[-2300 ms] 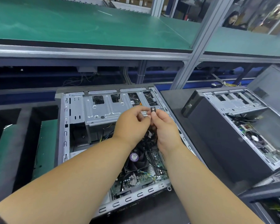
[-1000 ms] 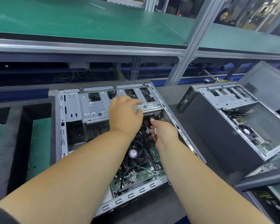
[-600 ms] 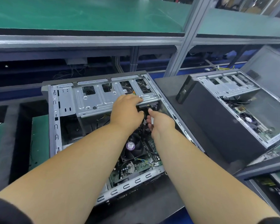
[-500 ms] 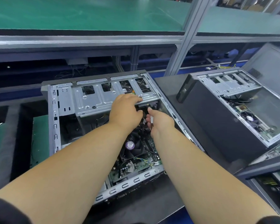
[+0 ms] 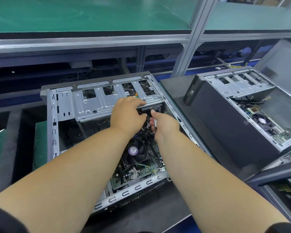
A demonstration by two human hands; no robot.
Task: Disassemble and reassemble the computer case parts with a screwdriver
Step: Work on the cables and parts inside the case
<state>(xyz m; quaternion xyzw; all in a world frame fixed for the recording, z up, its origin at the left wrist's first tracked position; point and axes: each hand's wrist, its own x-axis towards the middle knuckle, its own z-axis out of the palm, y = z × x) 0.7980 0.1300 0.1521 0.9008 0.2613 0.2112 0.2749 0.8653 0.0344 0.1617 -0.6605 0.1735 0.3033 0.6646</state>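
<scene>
Lying open, the silver computer case shows its motherboard.

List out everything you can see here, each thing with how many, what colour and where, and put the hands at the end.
Open grey metal computer case: one, centre, on its side.
Silver drive cage: one, case's far end.
Black cooler fan with purple label: one, on the green motherboard.
Second dark grey open computer case: one, right.
Green-topped shelf: one, behind.
Left hand: rests on the cage edge.
Right hand: pinches a thin white-and-black thing, unclear what.
</scene>
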